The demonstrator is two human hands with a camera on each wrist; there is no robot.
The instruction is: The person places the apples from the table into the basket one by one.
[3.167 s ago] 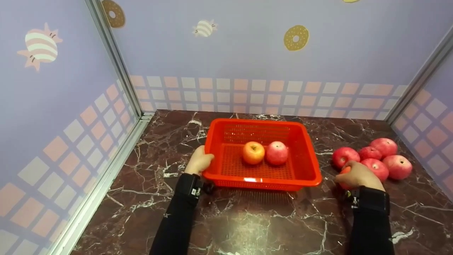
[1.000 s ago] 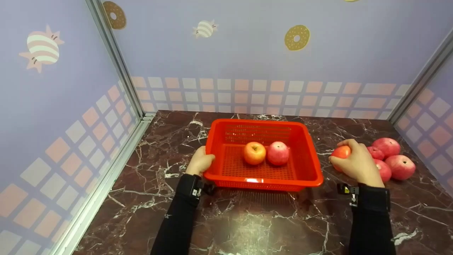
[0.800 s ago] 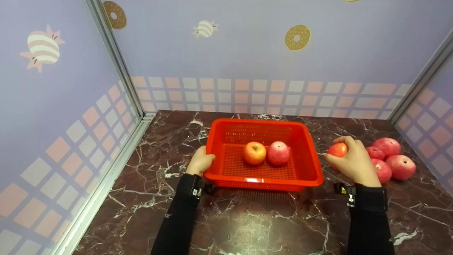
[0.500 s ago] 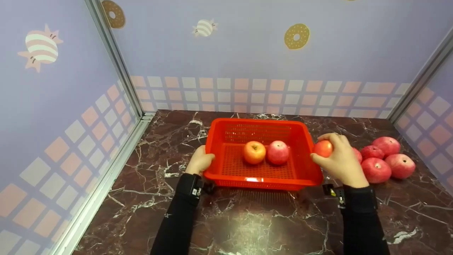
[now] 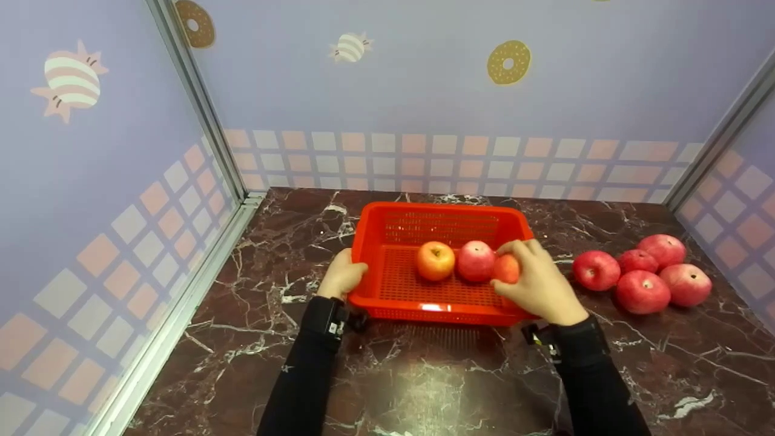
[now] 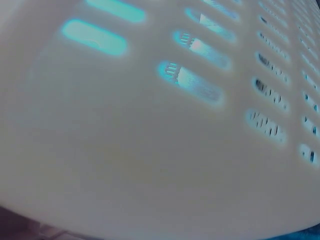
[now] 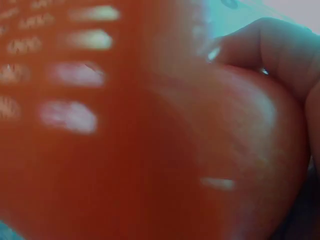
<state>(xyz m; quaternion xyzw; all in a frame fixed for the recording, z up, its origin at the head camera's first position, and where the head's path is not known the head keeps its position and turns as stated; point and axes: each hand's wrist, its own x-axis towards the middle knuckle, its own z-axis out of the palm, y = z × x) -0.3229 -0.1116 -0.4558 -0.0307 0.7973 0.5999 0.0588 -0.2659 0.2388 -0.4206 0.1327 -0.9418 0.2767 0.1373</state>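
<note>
A red plastic basket (image 5: 399, 309) with slotted walls stands mid-table. Its left rim is gripped by my left hand (image 5: 343, 275), thumb over the edge, the other fingers mostly hidden outside. The left wrist view is filled by the slotted basket wall (image 6: 125, 150), colours washed out. Inside lie a yellow-orange apple (image 5: 435, 261) and a pink apple (image 5: 475, 261), side by side. At the basket's right end, my right hand (image 5: 540, 284) holds an orange-red apple (image 5: 507, 268) between thumb and fingers. Close up, this apple is blurred beside the basket wall; whether it touches the floor I cannot tell.
Several red apples (image 5: 643, 292) sit grouped on the dark marbled table (image 5: 272, 363) to the right of the basket. A patterned back wall (image 5: 412, 91) and side walls enclose the table.
My right hand has picked the orange-red apple from beside the group and carried it left, past the basket's right rim. The left hand and basket stay put.
</note>
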